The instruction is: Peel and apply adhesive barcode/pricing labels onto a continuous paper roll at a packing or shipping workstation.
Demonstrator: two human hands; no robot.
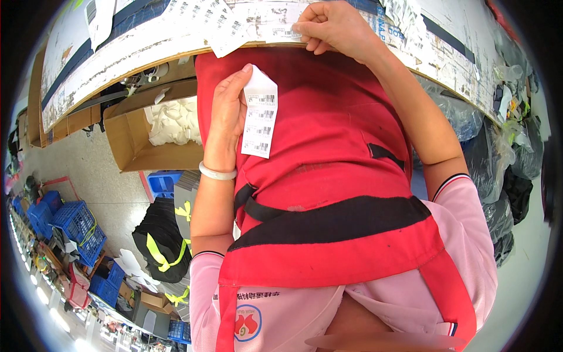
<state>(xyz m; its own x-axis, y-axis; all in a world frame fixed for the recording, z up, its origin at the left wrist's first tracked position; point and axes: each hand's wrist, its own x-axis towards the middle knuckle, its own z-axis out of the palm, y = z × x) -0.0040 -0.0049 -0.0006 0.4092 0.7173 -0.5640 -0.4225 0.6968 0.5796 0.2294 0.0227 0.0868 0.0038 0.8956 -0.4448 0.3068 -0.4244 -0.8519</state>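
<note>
Label strip point(258, 123), one, white, folded near its upper end, with a column of small black barcodes; located left of centre in the upper half of the frame, in front of the red apron point(328, 146). Left hand point(230, 97): pinching the strip near its top between thumb and fingers, the rest of it hanging downward; white bracelet point(217, 172) at the wrist. Right hand point(337, 26): upper centre, over the near edge of the surface, thumb and forefinger drawn close together, other fingers curled; whether anything is pinched there, cannot tell. Label sheets point(217, 23), white, barcoded, several: overlapping at upper centre, one projecting past the edge. Surface point(76, 97): white, scuffed, dark-blue band, spanning the top of the frame. Cardboard box point(120, 138), open, upper left, below the surface, containing white scraps point(176, 120). Black bundle point(161, 234) with yellow-green ties, lower left. Blue crates point(79, 229), several, far left. Plastic bags point(478, 158), clear, with dark contents, right side.
</note>
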